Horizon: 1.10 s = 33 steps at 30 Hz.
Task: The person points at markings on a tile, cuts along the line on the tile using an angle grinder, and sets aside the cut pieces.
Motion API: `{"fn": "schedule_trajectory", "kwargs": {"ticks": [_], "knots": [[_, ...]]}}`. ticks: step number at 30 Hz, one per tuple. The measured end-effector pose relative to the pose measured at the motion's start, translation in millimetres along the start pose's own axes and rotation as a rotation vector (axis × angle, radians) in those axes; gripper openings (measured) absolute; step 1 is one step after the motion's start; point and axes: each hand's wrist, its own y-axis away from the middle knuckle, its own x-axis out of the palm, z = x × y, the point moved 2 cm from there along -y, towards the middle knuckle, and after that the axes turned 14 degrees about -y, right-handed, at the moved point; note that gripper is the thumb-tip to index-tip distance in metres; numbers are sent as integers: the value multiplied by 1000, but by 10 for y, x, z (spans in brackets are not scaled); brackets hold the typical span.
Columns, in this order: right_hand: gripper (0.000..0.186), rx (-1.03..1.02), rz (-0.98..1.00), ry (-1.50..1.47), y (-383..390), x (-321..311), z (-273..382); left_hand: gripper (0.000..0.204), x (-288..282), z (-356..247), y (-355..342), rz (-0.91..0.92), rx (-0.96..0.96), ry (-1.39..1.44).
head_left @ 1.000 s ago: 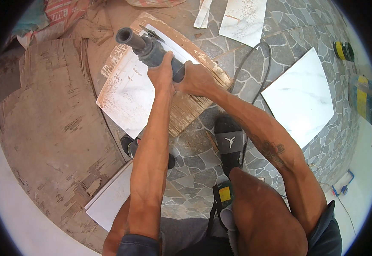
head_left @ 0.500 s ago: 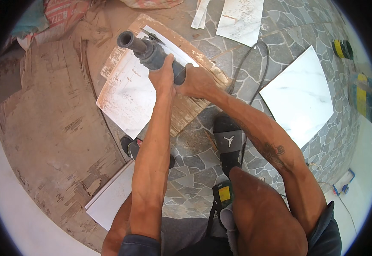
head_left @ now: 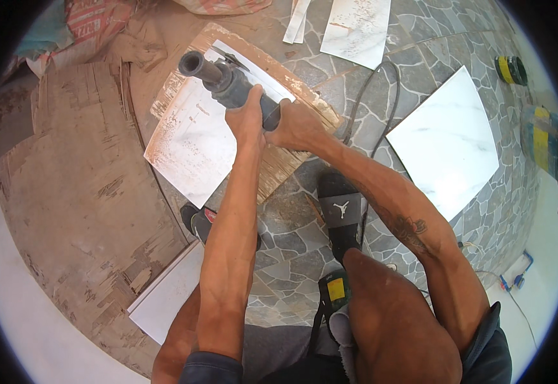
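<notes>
A dark grey power tool [head_left: 234, 88], which looks like an angle grinder with a round nozzle, is gripped between both my hands. My left hand [head_left: 247, 120] wraps its near left side, thumb along the body. On the right side of the same body my right hand [head_left: 297, 128] is closed; the undersides of both grips are hidden. A thin disc or guard edge shows at the tool's far side, over a white marbled tile [head_left: 192, 144]. Reddish dust coats part of that tile, which lies on a worn wooden board [head_left: 282, 171].
A black cord [head_left: 396, 96] loops over the stone-patterned floor [head_left: 279, 249]. To the right lies another white tile [head_left: 448, 144]; a dusty tile piece [head_left: 359, 29] and narrow strips are at the far side. A large peeling plywood sheet [head_left: 80, 192] covers the left. My sandalled foot [head_left: 341, 208] is near the board.
The power tool and both hands have shifted slightly toward me and to the right over the tile. The grips look the same.
</notes>
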Motion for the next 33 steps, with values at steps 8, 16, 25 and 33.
{"fn": "schedule_trajectory", "kwargs": {"ticks": [8,16,25,33], "knots": [[63,-11,-9,0,25,0,-80,36,39,-6,77,16,-17,-5],[63,8,-15,-20,70,-23,-90,36,52,61,71,6,-20,-14],[67,-2,-7,-21,99,-25,-154,36,84,105,114,-31,1,-17],[73,-15,-12,-32,188,-26,-144,36,58,119,180,-38,8,-27]]}}
